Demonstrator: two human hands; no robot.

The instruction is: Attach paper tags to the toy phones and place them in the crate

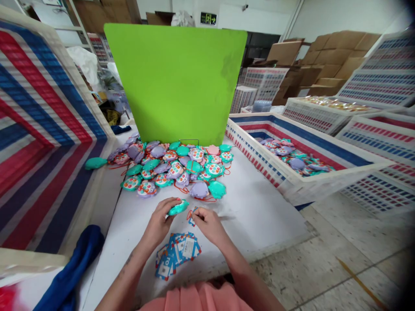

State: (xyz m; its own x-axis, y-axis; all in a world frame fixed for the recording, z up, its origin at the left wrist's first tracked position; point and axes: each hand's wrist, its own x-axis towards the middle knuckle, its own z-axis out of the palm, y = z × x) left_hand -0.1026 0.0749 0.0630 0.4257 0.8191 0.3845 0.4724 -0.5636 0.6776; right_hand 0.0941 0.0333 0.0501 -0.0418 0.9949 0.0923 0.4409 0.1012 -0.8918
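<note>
My left hand (pixel 161 218) is closed on a small teal toy (pixel 178 207) held just above the white table (pixel 256 211). Beside it, my right hand (pixel 207 222) pinches a small blue and white paper tag (pixel 191 217) close to the toy. A loose stack of the same tags (pixel 177 252) lies on the table right under my wrists. Beyond my hands spreads a pile of teal, purple and pink toys with orange cords (pixel 175 166).
A green board (pixel 177 82) stands upright behind the pile. A striped crate (pixel 42 142) leans at the left; another crate (pixel 311 183) with more toys sits at the right. A blue cloth (pixel 73 270) lies at the lower left. Cardboard boxes stand at the back.
</note>
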